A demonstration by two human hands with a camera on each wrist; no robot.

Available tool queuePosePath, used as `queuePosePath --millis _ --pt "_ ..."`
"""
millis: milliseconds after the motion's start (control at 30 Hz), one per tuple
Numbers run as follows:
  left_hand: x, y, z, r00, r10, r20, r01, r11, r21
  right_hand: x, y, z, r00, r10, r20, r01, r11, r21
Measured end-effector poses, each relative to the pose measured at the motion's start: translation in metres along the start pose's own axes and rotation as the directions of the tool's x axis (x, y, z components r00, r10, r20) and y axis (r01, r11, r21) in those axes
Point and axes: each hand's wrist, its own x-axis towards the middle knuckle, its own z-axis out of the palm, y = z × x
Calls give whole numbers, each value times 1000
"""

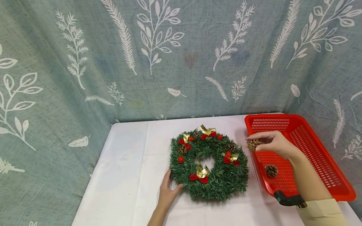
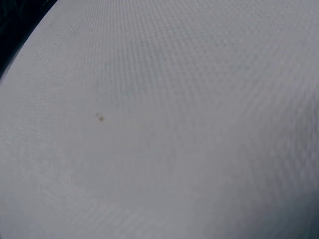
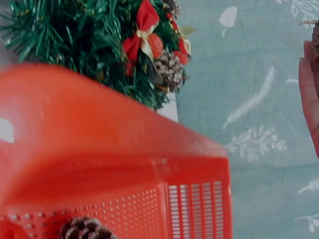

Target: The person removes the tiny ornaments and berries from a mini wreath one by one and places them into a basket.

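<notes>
Right hand [image 1: 278, 145]: thumb and fingers pinch a brown pine cone [image 1: 253, 144] at the fingertips, on the hand's left side. Cone shows at the left rim of the red basket [image 1: 325, 147], in the gap toward the wreath [image 1: 222, 180]; its height above the rim cannot be told. Right wrist view catches only a strip of this hand and a bit of the cone, at the frame's edge.

Left hand [image 1: 169, 191]: fingers loosely extended, thumb spread apart, resting against the wreath's near-left edge; holds nothing else.

Wreath lies flat on the white table [image 1: 121, 169], just right of the left hand and left of the right hand, well within both. Green tinsel-like needles; four red bows with gold ribbon, red berries, small cones fixed among them. The bow [image 1: 200, 175] closest to the left hand sits on the near side of the central hole.

Basket extends under and beyond the right hand. Second pine cone [image 1: 271, 170] inside it, nearer the wearer than that hand. Black wrist strap [image 1: 289, 199] and pale sleeve [image 1: 322, 213] on the right arm.
</notes>
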Motion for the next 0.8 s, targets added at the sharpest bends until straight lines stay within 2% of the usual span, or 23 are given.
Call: queuePosePath --millis 167,333,600,733,800 --pt "1 3 -2 997 -70 26 71 996 -47 -4 2 -12 999 22 -26 -23 999 -48" --pt "3 4 -2 995 -92 33 94 995 -44 -9 3 -23 996 39 -76 -47 993 -106" --pt "2 5 -3 993 -115 34 116 992 -50 -13 7 -38 986 70 -151 -82 994 -77" --pt "2 8 -2 990 -135 35 137 989 -50 -13 12 -45 984 84 -157 -95 993 -66" --pt "2 14 -3 989 -143 37 145 988 -57 -14 15 -49 984 86 -154 -95 994 -51"
